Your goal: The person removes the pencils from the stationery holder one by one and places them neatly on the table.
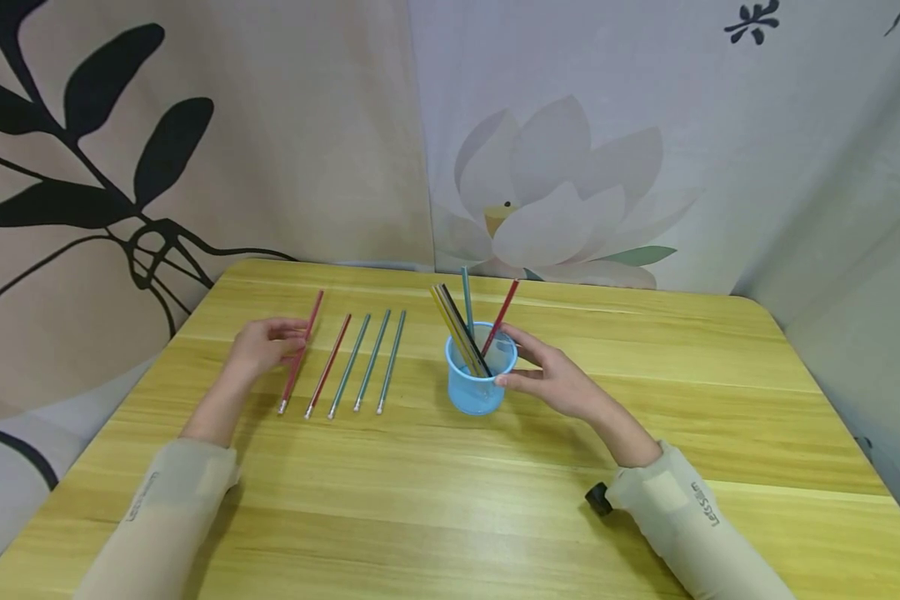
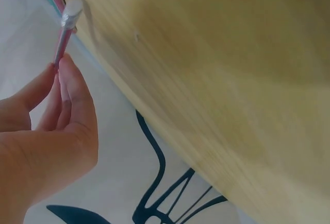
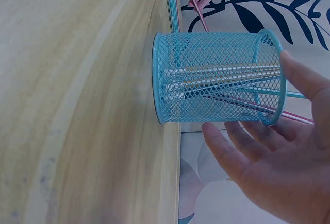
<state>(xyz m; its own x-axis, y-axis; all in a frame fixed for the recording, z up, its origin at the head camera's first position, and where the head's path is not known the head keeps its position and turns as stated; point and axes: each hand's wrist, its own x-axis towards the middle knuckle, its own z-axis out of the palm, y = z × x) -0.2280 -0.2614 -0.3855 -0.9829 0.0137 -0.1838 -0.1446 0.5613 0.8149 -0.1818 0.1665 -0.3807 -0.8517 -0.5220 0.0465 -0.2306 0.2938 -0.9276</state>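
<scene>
My left hand (image 1: 261,346) pinches a red pencil (image 1: 314,315) between thumb and fingertips at the left of the table. In the left wrist view, the pencil's silver-and-white eraser end (image 2: 71,13) sticks up past the fingertips. To its right lie another red pencil (image 1: 330,362) and three teal pencils (image 1: 376,358), roughly side by side. My right hand (image 1: 558,382) holds an upright blue mesh pencil cup (image 1: 475,397), thumb at the rim and fingers around its side. Yellow, black, teal and red pencils (image 1: 499,315) lean inside the cup.
The wooden table (image 1: 420,517) has its far edge against a curtain (image 1: 330,150) printed with leaves and a flower. A small black object (image 1: 598,498) shows beside the right sleeve (image 1: 690,508).
</scene>
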